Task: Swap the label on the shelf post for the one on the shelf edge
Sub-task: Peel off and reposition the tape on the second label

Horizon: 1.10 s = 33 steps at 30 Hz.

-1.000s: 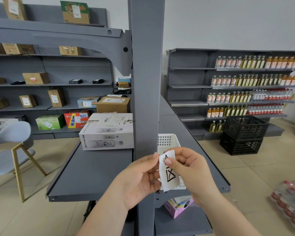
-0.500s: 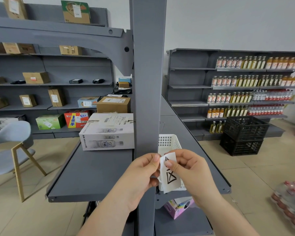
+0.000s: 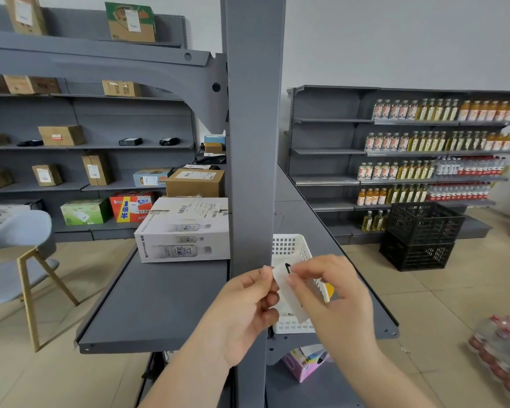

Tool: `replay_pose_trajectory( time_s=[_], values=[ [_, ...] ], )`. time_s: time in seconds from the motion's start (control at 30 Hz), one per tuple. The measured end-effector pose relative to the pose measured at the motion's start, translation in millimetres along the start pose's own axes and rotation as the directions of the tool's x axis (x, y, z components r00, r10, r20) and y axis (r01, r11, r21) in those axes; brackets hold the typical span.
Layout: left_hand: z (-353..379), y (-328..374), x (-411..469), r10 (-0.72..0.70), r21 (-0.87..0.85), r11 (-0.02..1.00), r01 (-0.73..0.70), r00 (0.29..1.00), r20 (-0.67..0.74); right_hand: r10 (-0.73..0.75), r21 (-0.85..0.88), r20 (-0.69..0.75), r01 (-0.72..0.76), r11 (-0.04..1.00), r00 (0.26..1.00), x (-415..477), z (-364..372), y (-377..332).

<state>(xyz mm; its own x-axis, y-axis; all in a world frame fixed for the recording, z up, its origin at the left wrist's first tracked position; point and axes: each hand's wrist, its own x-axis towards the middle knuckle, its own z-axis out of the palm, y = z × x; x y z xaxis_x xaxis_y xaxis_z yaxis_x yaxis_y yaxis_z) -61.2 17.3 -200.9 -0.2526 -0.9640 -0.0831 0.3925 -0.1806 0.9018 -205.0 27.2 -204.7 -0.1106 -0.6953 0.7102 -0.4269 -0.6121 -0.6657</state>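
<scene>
Pinching the label point(image 3: 287, 293) at lower centre, my left hand point(image 3: 245, 313) and right hand point(image 3: 333, 304) both grip it just beside the shelf post point(image 3: 253, 172) — probably separating its backing.

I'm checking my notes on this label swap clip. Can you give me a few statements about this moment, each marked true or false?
1. Both hands hold the white label. True.
2. The label is stuck flat on the shelf post. False: it is pinched between the left hand and right hand, in front of the post.
3. A white basket sits on the shelf right of the post. True.
4. The black crates are on a shelf. False: they stand stacked on the floor.
</scene>
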Motion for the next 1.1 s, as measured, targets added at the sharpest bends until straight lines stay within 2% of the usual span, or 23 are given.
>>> replay_pose_trajectory(
  time_s=[0.07, 0.2, 0.3, 0.43, 0.67, 0.77, 0.93, 1.1],
  values=[
    [4, -2, 0, 0.026, 0.025, 0.999, -0.026, 0.999, -0.025, 0.012, -0.013, 0.036, -0.012, 1.0, 0.999, -2, 4, -2],
    [10, -6, 2, 0.099, 0.061, 0.994, -0.094, 0.992, -0.081, 0.128, 0.045, 0.06, -0.131, 0.99, 0.99, -2, 7, -2],
    [12, -10, 2, 0.195, 0.176, 0.97, -0.171, 0.972, -0.133, 0.157, 0.047, 0.08, -0.161, 0.986, 0.984, 0, 5, -5],
    [17, -13, 2, 0.343, 0.313, 0.909, -0.276, 0.921, -0.186, 0.191, 0.038, 0.089, -0.195, 0.98, 0.977, 3, 3, -9],
    [20, -11, 0, 0.536, 0.444, 0.794, -0.415, 0.822, -0.19, 0.268, 0.046, 0.113, -0.274, 0.961, 0.957, 7, 5, -12],
    [20, -11, 0, 0.579, 0.486, 0.758, -0.434, 0.791, -0.196, 0.273, 0.042, 0.119, -0.28, 0.959, 0.955, 8, 5, -13],
    [19, -11, 2, 0.595, 0.524, 0.734, -0.433, 0.782, -0.187, 0.28, 0.046, 0.146, -0.289, 0.956, 0.949, 11, 6, -13],
    [20, -10, 1, 0.642, 0.63, 0.646, -0.431, 0.753, -0.144, 0.27, 0.022, 0.122, -0.274, 0.961, 0.955, 10, 7, -14]
  ],
)
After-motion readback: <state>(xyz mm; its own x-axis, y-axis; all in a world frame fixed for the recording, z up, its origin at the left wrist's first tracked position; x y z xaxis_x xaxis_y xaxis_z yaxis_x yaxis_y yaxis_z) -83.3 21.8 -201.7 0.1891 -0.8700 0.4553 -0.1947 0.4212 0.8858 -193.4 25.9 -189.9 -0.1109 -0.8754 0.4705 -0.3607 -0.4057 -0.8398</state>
